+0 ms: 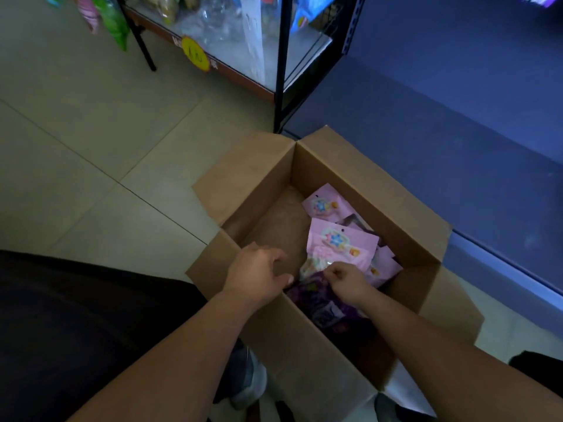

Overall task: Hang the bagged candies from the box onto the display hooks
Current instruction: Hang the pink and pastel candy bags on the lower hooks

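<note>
Hands work at the cardboard box (320,354). The left hand (259,274) lies over the box's 9 o'clock rim, fingers curled and thumb pointing inward; whether it truly clamps the cardboard I cannot tell. The right hand (347,280) is down inside the box, its fingers bent tight and pinching the near end of a pink candy bag (338,239).

A pale tiled floor (91,132) fills the frame from 12 round to 9 o'clock. A dark blue panel (457,102) covers the side from 1 to 4 o'clock. A black rack (281,56) stands at 12 o'clock, with a blurred heap of clear and coloured packets on its low shelf. A green bag (114,22) hangs at 11 o'clock.

The box sits on the floor at 5 o'clock of centre, flaps folded outward, its far corner close to the rack's foot. Inside, much of the brown bottom shows toward 10 o'clock. The candy lies toward 3 o'clock. The pinched pink bag is tilted, with its hang hole away from the person. A second pink bag (324,202) lies beyond it at 12 o'clock. A purple bag (323,306) lies at 6 o'clock, under the right wrist.

A grey shoe (248,379) shows beside the box's near wall. A round yellow price tag (195,54) is fixed to the rack's shelf edge.
</note>
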